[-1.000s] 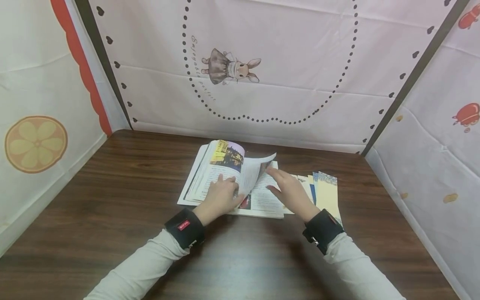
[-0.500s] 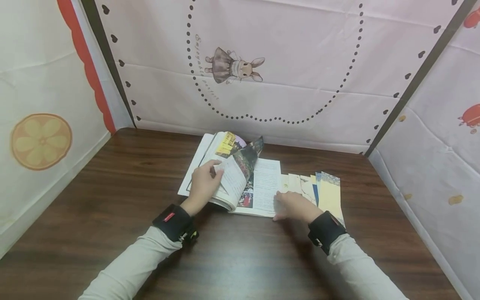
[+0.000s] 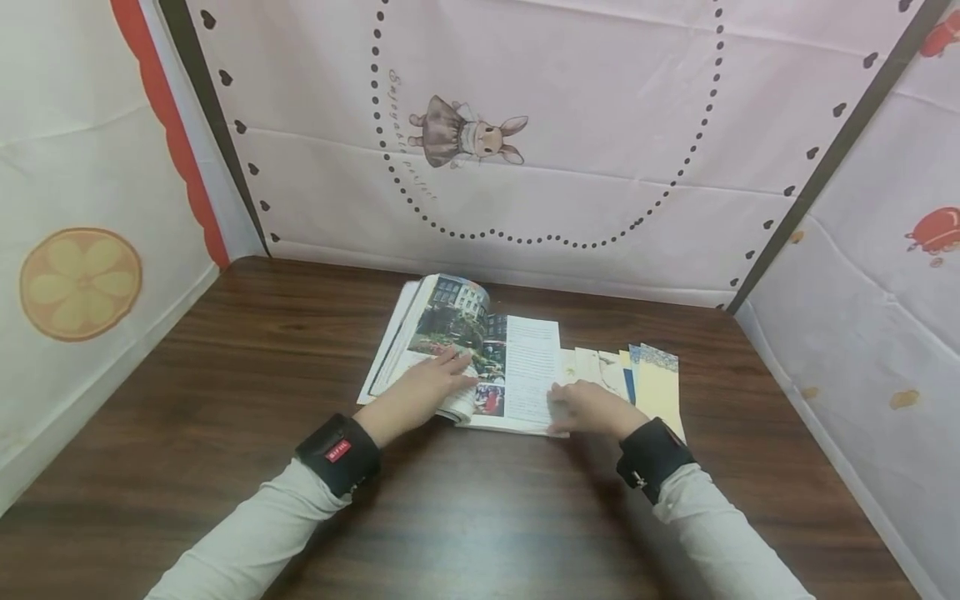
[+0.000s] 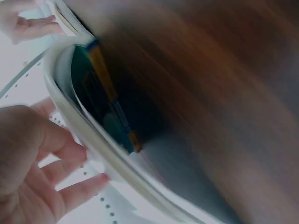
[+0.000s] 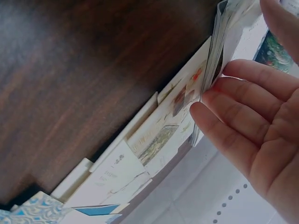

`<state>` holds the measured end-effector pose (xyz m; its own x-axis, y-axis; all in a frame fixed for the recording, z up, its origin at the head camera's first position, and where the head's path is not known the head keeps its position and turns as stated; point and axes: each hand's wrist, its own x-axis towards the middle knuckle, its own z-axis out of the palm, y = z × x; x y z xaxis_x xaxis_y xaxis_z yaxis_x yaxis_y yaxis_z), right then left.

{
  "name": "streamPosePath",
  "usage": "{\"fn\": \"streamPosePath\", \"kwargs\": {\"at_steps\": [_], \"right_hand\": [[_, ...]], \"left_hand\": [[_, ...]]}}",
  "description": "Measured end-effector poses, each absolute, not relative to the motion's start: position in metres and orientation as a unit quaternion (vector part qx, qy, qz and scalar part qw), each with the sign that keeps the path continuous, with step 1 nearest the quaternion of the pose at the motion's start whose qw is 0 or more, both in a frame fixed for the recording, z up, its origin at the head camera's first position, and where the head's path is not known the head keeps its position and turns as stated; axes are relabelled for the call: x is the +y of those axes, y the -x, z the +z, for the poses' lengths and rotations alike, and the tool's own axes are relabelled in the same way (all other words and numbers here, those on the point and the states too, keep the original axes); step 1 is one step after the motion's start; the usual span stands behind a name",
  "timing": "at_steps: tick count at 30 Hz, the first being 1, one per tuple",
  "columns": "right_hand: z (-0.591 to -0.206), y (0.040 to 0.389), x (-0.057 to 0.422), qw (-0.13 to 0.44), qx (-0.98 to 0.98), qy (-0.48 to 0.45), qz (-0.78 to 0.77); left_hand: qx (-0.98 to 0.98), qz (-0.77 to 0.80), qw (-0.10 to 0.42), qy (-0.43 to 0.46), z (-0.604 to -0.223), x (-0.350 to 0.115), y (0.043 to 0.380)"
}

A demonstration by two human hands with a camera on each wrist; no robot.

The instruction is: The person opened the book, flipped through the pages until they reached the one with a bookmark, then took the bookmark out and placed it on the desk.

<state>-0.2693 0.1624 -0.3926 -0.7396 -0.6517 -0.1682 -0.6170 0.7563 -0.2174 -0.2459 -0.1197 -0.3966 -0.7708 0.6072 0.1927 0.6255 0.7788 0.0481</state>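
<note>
An open book (image 3: 533,354) lies on the table, with colour photos and text on its pages. My left hand (image 3: 423,387) rests on the curved left page (image 3: 450,312), fingers spread. In the left wrist view, the fingers of that hand (image 4: 42,163) lie against the outer side of the bowed pages (image 4: 114,158). My right hand (image 3: 596,408) is at the book's right edge. In the right wrist view its nearly straight fingers (image 5: 243,133) touch the edge of the pages (image 5: 216,51), and the thumb stands apart above them.
Several paper cards (image 3: 600,367) stick out to the right of the book, partly under my right hand. A pale yellow card with a blue patterned end (image 3: 658,387) lies outermost. The brown wooden table (image 3: 465,517) meets white printed cloth walls (image 3: 600,150) at the back and sides.
My left hand has turned a page over to the left and now rests on it, showing a building and garden photo. My right hand has moved from the lifted page down to the book's right edge.
</note>
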Motion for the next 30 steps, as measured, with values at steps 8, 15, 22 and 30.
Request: {"fn": "streamPosePath", "kwargs": {"at_steps": [8,15,22,30], "right_hand": [[-0.393,0.272,0.154,0.104,0.927,0.355,-0.058],[-0.394,0.269,0.149,-0.054,0.925,0.375,0.003],[-0.377,0.266,0.131,-0.204,0.895,0.392,-0.062],[-0.367,0.256,0.112,-0.286,0.863,0.405,-0.097]], "left_hand": [[-0.945,-0.125,0.061,0.296,-0.394,-0.120,0.251],[-0.950,-0.133,0.049,0.278,-0.401,-0.107,0.251],[-0.949,-0.108,0.071,0.288,-0.400,-0.093,0.247],[-0.947,-0.080,0.119,0.288,-0.405,-0.089,0.246]]}}
